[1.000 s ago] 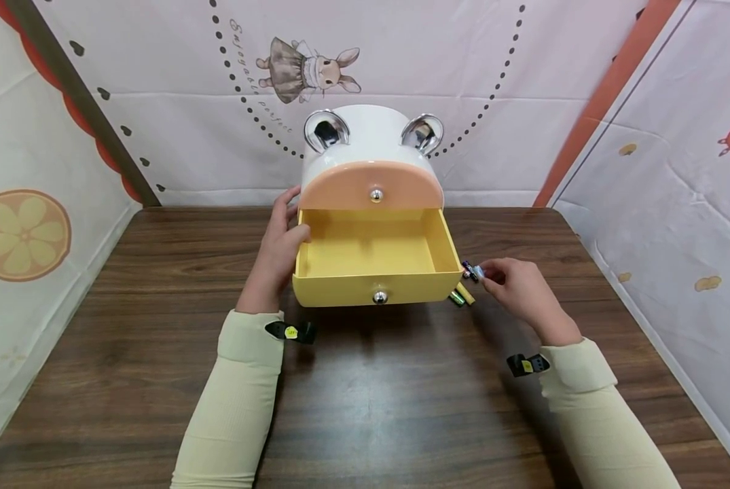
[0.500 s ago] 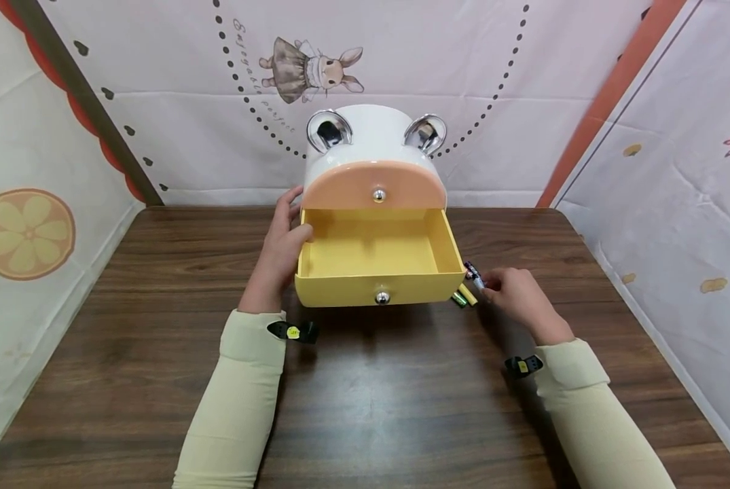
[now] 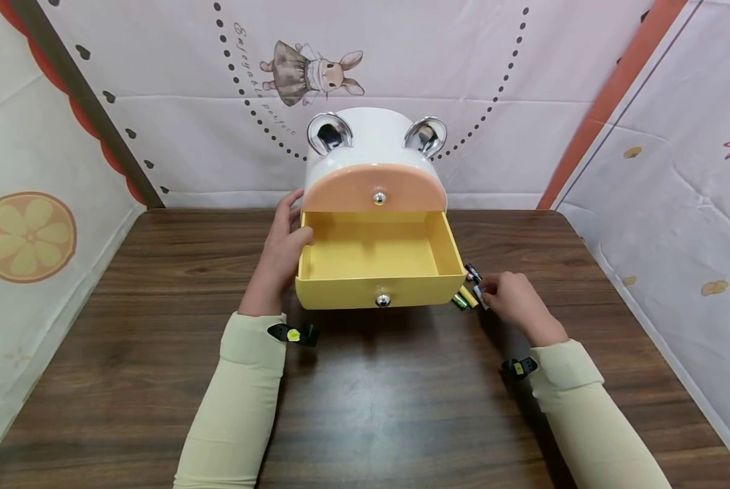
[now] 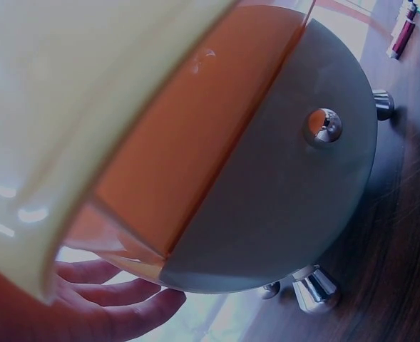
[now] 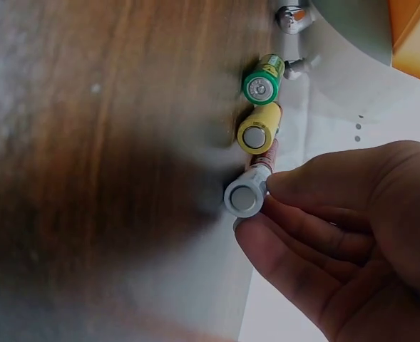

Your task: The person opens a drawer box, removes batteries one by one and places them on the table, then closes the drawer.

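Note:
A small white cabinet [image 3: 371, 146] with silver ears stands at the back of the table, its yellow drawer [image 3: 340, 292] pulled out and holding nothing. My left hand [image 3: 279, 255] grips the drawer's left wall, thumb over the rim and fingers along the outer side. In the left wrist view, the fingers [image 4: 138, 303] show below the drawer. To the right of the drawer, my right hand [image 3: 514, 299] pinches a silver battery [image 5: 245, 192] between thumb and forefinger, low at the table. Beside it lie a yellow battery [image 5: 258, 130] and a green battery [image 5: 264, 82].
A dark battery [image 3: 472, 273] lies just behind the silver one. The peach upper drawer [image 3: 340, 190] is closed, with a round silver knob. Short metal legs [image 4: 315, 291] hold the cabinet above the wooden table [image 3: 365, 407]. Printed cloth walls [image 3: 493, 41] surround the back and sides.
My right hand has moved slightly towards me and left, bringing the silver battery from beside the dark one to next to the yellow one. My left hand keeps its grip.

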